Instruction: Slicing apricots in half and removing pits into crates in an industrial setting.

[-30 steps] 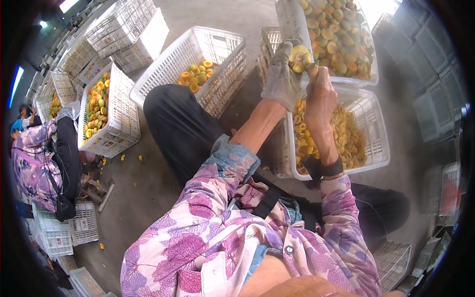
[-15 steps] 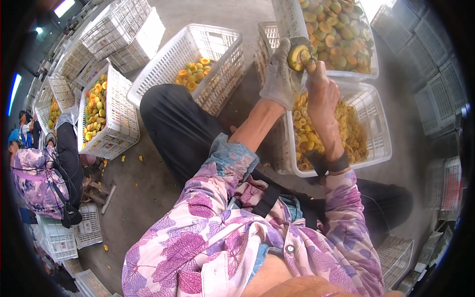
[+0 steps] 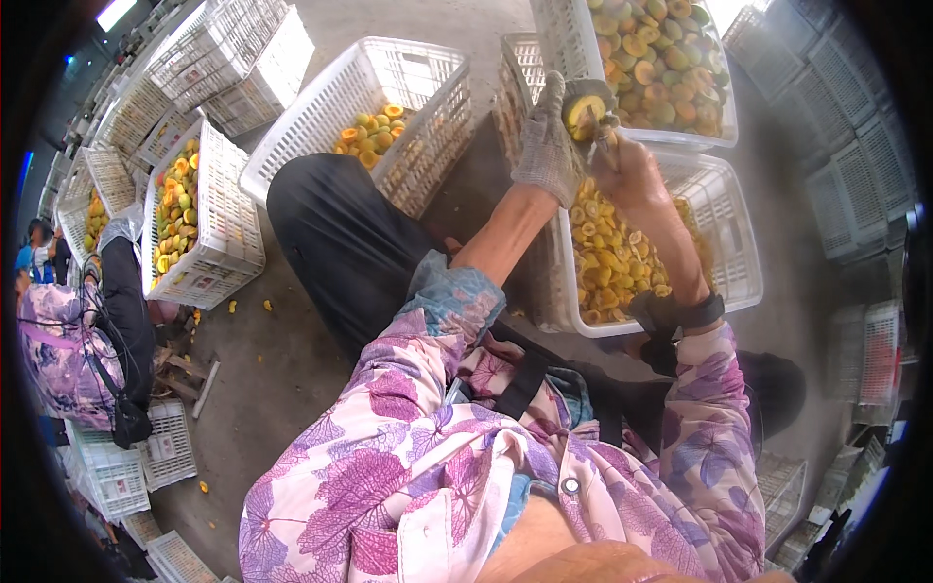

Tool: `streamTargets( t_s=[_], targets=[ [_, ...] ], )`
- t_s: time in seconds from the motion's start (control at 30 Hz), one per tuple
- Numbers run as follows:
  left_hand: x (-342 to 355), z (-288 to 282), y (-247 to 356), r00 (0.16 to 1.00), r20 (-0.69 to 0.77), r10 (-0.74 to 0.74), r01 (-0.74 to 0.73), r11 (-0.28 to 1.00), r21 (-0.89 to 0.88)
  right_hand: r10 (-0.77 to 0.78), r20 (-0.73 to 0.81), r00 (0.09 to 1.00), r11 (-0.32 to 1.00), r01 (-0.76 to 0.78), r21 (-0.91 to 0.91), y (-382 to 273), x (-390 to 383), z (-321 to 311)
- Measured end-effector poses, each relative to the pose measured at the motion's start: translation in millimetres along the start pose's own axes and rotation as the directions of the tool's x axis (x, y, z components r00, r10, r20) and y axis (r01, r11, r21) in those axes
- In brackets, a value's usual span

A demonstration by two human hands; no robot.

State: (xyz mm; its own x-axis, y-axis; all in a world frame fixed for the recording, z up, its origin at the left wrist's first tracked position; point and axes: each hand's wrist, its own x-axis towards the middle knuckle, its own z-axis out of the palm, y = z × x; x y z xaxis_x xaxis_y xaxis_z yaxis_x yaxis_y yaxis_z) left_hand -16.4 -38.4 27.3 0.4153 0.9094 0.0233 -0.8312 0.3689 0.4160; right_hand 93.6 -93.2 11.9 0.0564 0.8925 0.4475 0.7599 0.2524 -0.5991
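My left hand (image 3: 546, 146), in a grey knit glove, holds a yellow-green fruit half (image 3: 585, 110) up in front of me. My right hand (image 3: 627, 170) is bare and closed around a small metal tool (image 3: 603, 134) whose tip touches the fruit. Both hands hover above a white plastic crate (image 3: 739, 262) filled with cut yellow fruit pieces (image 3: 607, 257). Behind it stands another white crate (image 3: 569, 44) heaped with whole yellow and green fruit (image 3: 661, 58).
A white crate (image 3: 321, 126) with a few orange-yellow fruit lies left of my black-trousered knee (image 3: 330, 223). Further left stands a crate of fruit (image 3: 228, 233) and stacked empty crates (image 3: 214, 58). A person in a purple floral top (image 3: 63, 360) sits at far left. Bits of fruit dot the concrete floor (image 3: 253, 389).
My hands have lifted the fruit a little higher and rotated it; the cut face now shows toward me. The person at left has shifted slightly.
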Motion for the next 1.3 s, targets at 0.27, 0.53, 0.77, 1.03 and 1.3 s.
streamTargets(
  t_s=[0.27,0.53,0.77,1.03,1.3],
  targets=[
    [-13.4,1.8,5.5,0.955,0.199,0.219,-0.286,0.856,0.432,0.371,0.511,0.776,0.702,-0.594,0.392,-43.6,-15.5,-32.7],
    [-7.8,1.6,-7.2,0.977,0.175,0.122,-0.184,0.896,0.405,0.266,0.212,0.941,0.942,-0.3,0.152,-25.9,-31.3,-15.8],
    [-3.5,1.1,-11.4,0.903,0.321,0.287,-0.421,0.74,0.525,-0.183,-0.094,0.979,0.98,0.173,-0.098,-18.0,-36.6,-7.1],
    [17.4,-20.0,-21.3,0.808,0.539,0.239,-0.562,0.586,0.583,0.277,0.743,0.609,0.421,-0.772,0.476,-57.6,-32.3,-51.0],
    [58.9,-76.9,-50.0,0.468,0.883,0.012,-0.524,-0.801,0.289,-0.051,0.324,0.945,0.998,0.057,-0.01,20.1,-71.5,-49.2]
  ],
)
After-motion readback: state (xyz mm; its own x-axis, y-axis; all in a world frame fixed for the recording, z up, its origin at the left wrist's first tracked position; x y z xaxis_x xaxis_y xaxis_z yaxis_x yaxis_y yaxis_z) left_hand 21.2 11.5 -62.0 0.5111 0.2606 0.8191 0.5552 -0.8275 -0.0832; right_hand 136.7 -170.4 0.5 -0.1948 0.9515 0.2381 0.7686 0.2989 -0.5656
